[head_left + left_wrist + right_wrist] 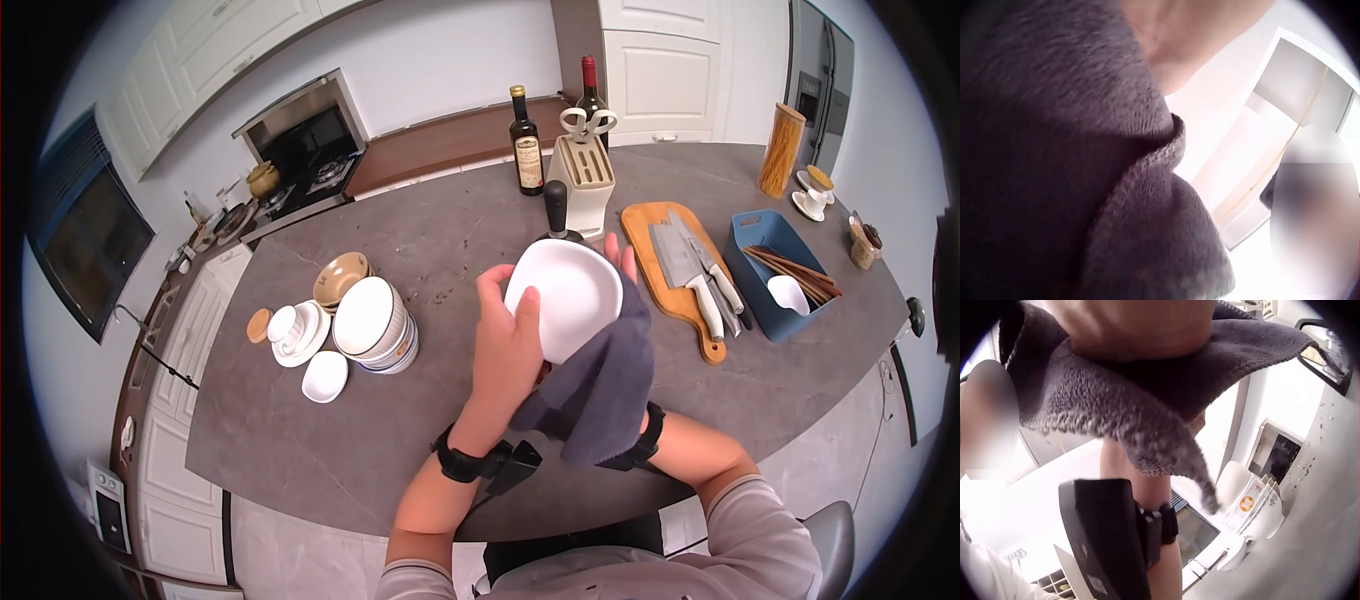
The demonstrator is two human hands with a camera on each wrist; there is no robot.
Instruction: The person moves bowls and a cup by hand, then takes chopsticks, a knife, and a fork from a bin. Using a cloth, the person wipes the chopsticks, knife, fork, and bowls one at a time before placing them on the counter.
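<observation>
My left hand (507, 350) grips a small white rounded-square dish (566, 300), its thumb over the near rim and its fingers at the left edge. The dish is tilted, its inside facing up towards the head camera. A dark grey cloth (600, 385) wraps the dish's right edge and hangs below it. My right hand (626, 262) holds the cloth against the dish from the right; two fingertips show above the cloth and its thumb and palm are hidden. Folds of the cloth fill much of both wrist views.
Stacked bowls (372, 325), a small white dish (325, 377) and a cup on saucers (290, 330) stand left. A knife block (582, 185) with scissors and bottles (526, 145) stand beyond. Right lie a cutting board (640, 235) with knives and a blue bin (765, 300).
</observation>
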